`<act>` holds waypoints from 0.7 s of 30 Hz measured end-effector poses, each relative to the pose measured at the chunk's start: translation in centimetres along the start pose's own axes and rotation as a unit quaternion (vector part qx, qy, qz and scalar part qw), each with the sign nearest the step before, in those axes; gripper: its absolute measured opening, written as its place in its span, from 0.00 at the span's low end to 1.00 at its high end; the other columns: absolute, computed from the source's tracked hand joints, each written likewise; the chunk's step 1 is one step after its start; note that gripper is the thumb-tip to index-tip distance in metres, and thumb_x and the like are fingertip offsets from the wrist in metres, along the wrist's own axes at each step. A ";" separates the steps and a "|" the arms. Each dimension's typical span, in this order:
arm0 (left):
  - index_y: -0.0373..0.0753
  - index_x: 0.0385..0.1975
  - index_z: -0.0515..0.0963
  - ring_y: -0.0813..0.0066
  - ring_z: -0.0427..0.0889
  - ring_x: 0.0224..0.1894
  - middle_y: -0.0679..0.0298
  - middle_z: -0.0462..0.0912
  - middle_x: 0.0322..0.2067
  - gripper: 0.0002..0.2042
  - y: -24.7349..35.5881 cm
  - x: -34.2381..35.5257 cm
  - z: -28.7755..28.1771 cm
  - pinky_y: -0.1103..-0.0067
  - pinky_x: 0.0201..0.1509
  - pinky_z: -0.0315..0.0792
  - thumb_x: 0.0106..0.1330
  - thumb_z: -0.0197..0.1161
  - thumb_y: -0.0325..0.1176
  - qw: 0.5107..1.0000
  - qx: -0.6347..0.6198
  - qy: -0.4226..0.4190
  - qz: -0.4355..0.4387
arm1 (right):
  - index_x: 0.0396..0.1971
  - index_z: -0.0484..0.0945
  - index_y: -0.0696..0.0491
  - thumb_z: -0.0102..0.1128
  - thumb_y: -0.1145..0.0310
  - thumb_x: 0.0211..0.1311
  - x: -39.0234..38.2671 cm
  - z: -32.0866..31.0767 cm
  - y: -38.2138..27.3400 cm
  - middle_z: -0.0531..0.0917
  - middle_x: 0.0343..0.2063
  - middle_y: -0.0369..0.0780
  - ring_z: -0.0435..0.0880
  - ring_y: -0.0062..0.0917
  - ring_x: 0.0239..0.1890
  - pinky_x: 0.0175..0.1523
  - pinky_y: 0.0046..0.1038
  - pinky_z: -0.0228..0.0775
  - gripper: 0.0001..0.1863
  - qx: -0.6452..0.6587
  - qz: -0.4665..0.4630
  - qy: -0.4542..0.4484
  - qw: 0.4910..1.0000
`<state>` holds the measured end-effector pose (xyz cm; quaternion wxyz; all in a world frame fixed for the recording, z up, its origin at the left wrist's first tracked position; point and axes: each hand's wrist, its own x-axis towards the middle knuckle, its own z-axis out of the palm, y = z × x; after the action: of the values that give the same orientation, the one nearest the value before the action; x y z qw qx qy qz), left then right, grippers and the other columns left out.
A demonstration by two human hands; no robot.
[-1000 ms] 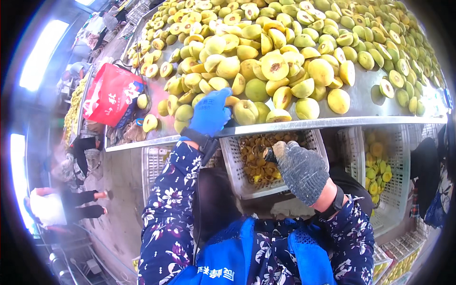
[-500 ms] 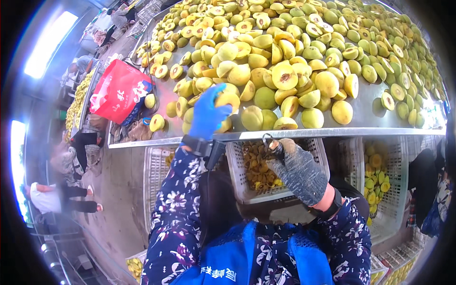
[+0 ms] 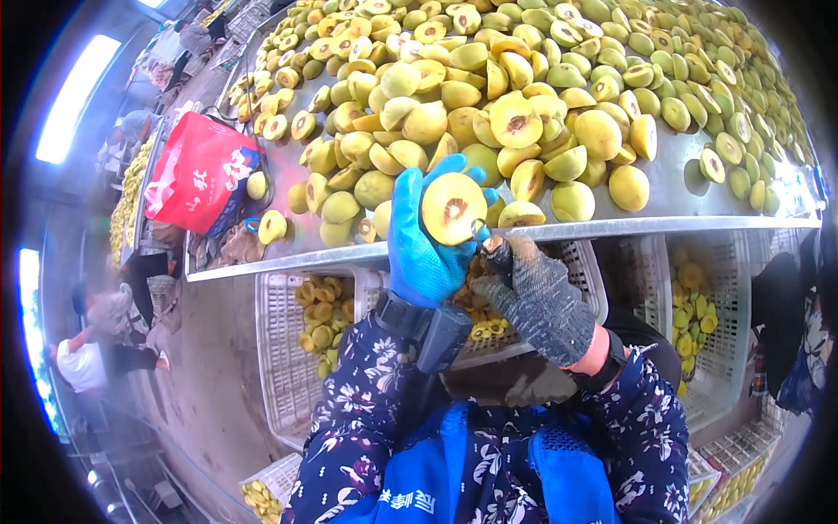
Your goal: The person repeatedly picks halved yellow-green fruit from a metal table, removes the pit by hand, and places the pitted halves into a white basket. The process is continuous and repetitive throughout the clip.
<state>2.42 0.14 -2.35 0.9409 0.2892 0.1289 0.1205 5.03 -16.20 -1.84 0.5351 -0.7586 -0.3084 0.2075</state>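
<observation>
My left hand [image 3: 428, 249], in a blue glove, grips a halved yellow fruit [image 3: 454, 208] with its cut face and reddish center turned up. My right hand [image 3: 541, 301], in a dark grey knit glove, holds a small tool [image 3: 484, 240] with a dark handle and metal tip, which is at the lower right rim of that fruit. Behind both hands, a pile of halved yellow-green fruit [image 3: 515, 118] covers much of the metal table [image 3: 663, 183]. Below, a crate [image 3: 583, 279] of brownish scraps is partly hidden by my hands.
A red bag [image 3: 196, 175] lies at the table's left end. Crates of cut fruit [image 3: 288, 349] stand under the table on both sides, with another crate [image 3: 266, 480] at the lower left. Other people [image 3: 87, 367] are at the far left beside further fruit tables.
My left hand has taken a fruit half from the pile and brought it right and toward me. The tool in my right hand has come up to that fruit.
</observation>
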 end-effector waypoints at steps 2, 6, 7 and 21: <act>0.33 0.61 0.66 0.64 0.81 0.47 0.54 0.79 0.49 0.26 -0.6 -0.2 0.1 0.72 0.46 0.80 0.75 0.47 0.49 0.997 0.058 0.032 0.029 | 0.47 0.72 0.54 0.65 0.65 0.61 0.3 0.0 0.2 0.82 0.36 0.51 0.81 0.51 0.42 0.44 0.46 0.73 0.18 -0.058 -0.008 0.018 0.998; 0.29 0.59 0.66 0.66 0.79 0.47 0.55 0.79 0.45 0.23 -1.1 -0.7 -0.3 0.73 0.55 0.74 0.77 0.43 0.44 0.995 0.084 -0.015 0.057 | 0.47 0.71 0.54 0.63 0.64 0.62 0.7 0.3 0.7 0.82 0.35 0.51 0.81 0.52 0.43 0.44 0.46 0.73 0.17 -0.086 0.015 0.012 0.996; 0.29 0.59 0.66 0.66 0.79 0.47 0.55 0.78 0.45 0.23 -1.2 -0.8 -0.4 0.73 0.55 0.74 0.77 0.43 0.43 0.992 0.107 -0.020 0.063 | 0.47 0.71 0.54 0.62 0.63 0.63 0.7 0.4 0.8 0.82 0.35 0.52 0.80 0.52 0.43 0.44 0.46 0.73 0.17 -0.095 0.030 0.002 0.995; 0.27 0.41 0.75 0.69 0.80 0.39 0.57 0.79 0.37 0.19 -2.0 -1.3 -0.4 0.75 0.45 0.75 0.78 0.41 0.38 0.880 0.415 -0.034 0.228 | 0.52 0.67 0.53 0.58 0.67 0.63 0.1 1.9 1.9 0.83 0.34 0.53 0.81 0.53 0.41 0.43 0.50 0.73 0.19 -0.062 0.040 -0.019 0.997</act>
<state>1.40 -1.69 -3.58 0.6848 0.6787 0.0651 0.2572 4.34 -15.25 -4.25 0.4720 -0.7982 -0.3004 0.2234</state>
